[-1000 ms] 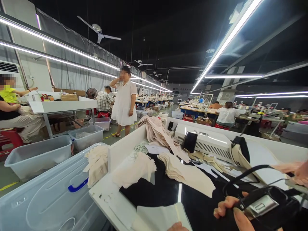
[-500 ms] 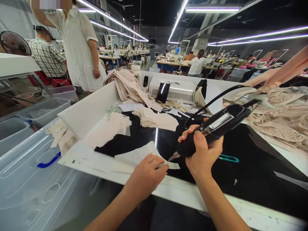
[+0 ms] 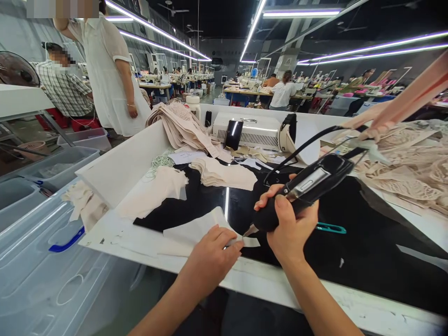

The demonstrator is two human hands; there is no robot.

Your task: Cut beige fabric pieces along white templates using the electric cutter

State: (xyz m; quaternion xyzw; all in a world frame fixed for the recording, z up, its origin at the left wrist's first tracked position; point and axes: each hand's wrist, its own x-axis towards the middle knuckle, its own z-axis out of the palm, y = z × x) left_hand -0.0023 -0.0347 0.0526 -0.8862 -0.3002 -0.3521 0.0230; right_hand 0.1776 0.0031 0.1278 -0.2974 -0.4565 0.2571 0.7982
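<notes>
Tool and cloth at the near edge of the black mat (image 3: 350,252)

Our right hand (image 3: 290,228) is wrapped tight around the black corded tool (image 3: 304,186), its tip just beside the white fabric piece (image 3: 196,226). Our left hand (image 3: 210,254) lies on that piece, fingers bent — whether they pinch its edge we cannot tell. Teal snips (image 3: 331,228) lie nearby.
</notes>
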